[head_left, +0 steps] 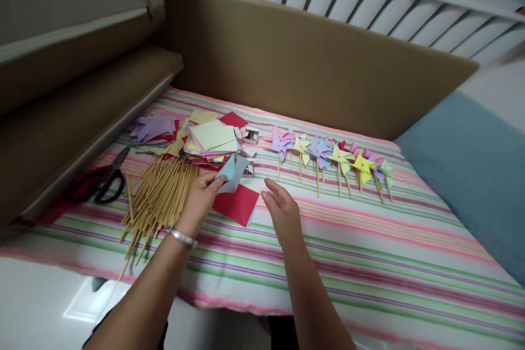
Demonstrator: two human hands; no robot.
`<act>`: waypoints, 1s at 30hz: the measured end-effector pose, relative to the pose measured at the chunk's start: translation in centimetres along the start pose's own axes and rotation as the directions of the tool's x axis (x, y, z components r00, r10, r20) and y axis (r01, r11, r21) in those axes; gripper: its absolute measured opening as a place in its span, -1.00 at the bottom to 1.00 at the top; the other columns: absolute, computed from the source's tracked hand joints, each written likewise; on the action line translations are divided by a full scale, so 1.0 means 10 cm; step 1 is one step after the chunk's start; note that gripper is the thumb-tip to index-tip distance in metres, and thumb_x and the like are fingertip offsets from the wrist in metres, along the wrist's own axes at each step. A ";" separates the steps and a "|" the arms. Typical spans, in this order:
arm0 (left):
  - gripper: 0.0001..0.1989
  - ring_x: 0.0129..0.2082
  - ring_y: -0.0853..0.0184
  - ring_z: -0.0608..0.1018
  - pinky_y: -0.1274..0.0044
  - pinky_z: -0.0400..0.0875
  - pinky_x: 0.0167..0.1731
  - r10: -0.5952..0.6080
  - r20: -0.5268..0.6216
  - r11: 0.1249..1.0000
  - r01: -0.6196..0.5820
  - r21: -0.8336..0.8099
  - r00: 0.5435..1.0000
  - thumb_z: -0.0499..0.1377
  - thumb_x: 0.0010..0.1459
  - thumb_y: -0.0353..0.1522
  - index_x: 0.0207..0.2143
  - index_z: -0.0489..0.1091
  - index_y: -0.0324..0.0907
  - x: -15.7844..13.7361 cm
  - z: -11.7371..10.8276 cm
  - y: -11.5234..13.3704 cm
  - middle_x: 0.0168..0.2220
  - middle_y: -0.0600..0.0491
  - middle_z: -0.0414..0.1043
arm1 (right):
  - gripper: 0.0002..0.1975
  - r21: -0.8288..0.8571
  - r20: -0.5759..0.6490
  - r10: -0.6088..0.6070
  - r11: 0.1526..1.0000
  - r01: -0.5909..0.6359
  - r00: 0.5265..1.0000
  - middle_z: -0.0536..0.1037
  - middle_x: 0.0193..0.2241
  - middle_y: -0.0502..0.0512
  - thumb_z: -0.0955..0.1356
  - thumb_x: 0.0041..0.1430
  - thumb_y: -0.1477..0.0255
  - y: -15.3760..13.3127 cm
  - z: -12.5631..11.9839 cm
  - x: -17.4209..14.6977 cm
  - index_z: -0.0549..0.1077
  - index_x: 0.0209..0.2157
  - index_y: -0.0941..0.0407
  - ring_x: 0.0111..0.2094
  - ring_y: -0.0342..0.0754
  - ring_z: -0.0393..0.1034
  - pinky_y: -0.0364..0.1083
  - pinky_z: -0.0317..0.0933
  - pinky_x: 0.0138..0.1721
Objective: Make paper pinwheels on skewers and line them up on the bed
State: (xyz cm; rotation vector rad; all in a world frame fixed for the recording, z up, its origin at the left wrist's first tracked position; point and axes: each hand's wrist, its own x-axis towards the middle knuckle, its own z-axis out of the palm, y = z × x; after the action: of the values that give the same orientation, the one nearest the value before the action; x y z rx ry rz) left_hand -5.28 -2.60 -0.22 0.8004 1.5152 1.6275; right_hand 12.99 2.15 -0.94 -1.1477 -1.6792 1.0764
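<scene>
My left hand [206, 190] pinches a light blue paper sheet [234, 170], which is creased and has flaps standing up. Just below that sheet lies a red paper square [238, 205] on top of other sheets. My right hand [280, 202] hovers to the right of the red square, fingers apart and slightly curled, with nothing in it. Under and left of my left wrist spreads a heap of thin wooden sticks [164, 191]. Behind my left hand rises a stack of coloured paper squares [215, 136].
Finished paper pinwheels [320, 150] on sticks lie in a row at the right. Small open boxes [250, 135] stand behind my hands. Black-handled scissors [109, 180] and cut purple paper pieces [151, 128] lie at the left. Brown cushions [82, 87] border the striped cloth [369, 262].
</scene>
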 end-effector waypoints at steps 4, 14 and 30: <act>-0.73 -0.44 0.35 0.47 0.55 0.31 -0.39 -0.205 0.088 0.928 0.223 -0.299 0.975 0.32 -0.20 -0.25 -0.43 0.51 -0.23 -0.05 0.00 0.12 -0.48 0.03 0.51 | -0.57 0.119 -0.027 0.072 0.990 -0.069 0.997 0.45 -0.02 0.23 0.33 0.08 0.26 -0.02 0.04 -0.02 0.36 -0.01 0.09 -0.01 0.08 0.36 0.10 0.30 -0.05; -0.81 -0.44 0.35 0.48 0.53 0.31 -0.33 -0.227 0.288 0.932 0.293 -0.213 0.930 0.30 -0.16 -0.32 -0.43 0.53 -0.21 -0.08 0.01 0.10 -0.48 0.03 0.52 | -0.55 -0.035 -0.127 -0.131 0.991 0.127 0.983 0.42 0.01 0.19 0.35 0.04 0.34 -0.24 -0.11 0.02 0.35 0.01 0.09 0.04 0.09 0.30 0.14 0.21 0.02; -0.70 -0.21 0.23 0.49 0.43 0.33 -0.17 0.057 -0.030 0.992 -0.054 0.112 0.998 0.22 -0.03 -0.20 -0.25 0.47 -0.16 -0.21 0.21 0.11 -0.23 -0.04 0.50 | -0.93 -0.397 -0.210 -0.546 0.805 0.440 0.811 0.47 -0.38 0.06 0.32 0.08 0.50 -0.42 -0.24 0.00 0.42 -0.41 0.04 -0.25 -0.01 0.38 0.04 0.28 -0.17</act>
State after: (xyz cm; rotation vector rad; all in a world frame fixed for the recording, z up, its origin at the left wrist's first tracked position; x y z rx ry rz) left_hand -2.58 -3.32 1.16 0.8872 1.6312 1.6150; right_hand 14.18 1.71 3.73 -0.9267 -1.7962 0.2606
